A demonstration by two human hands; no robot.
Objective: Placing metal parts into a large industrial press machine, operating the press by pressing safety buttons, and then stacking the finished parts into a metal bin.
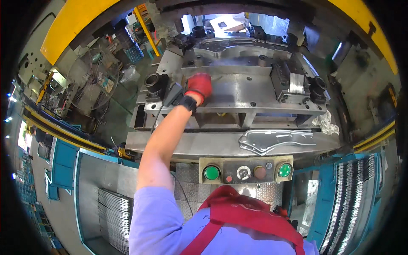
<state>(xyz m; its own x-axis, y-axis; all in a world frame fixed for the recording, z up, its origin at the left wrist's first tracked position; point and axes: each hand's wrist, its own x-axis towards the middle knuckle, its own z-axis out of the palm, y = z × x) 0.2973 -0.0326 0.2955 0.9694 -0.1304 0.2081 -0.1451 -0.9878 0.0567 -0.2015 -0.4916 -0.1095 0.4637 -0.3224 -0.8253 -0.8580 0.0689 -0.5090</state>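
Note:
My left hand [199,86], in a red glove, reaches over the flat steel top of the press die [231,87], near its left side. Its fingers are curled closed, and what they hold, if anything, is hidden. A dark device with a cable [173,94] sits beside the wrist, which wears a black band. At my right hip, a small red and dark patch [279,211] looks like part of my gloved right hand; its fingers are hidden. A flat, curved stamped metal part [274,141] lies on the ledge before the die, away from both hands.
A control box [244,170] with green buttons stands between me and the press. Racks of stacked metal parts flank me at left [114,216] and right [348,204]. A caged fan [94,78] stands at the left. Crumpled wrapping [326,123] lies on the die's right.

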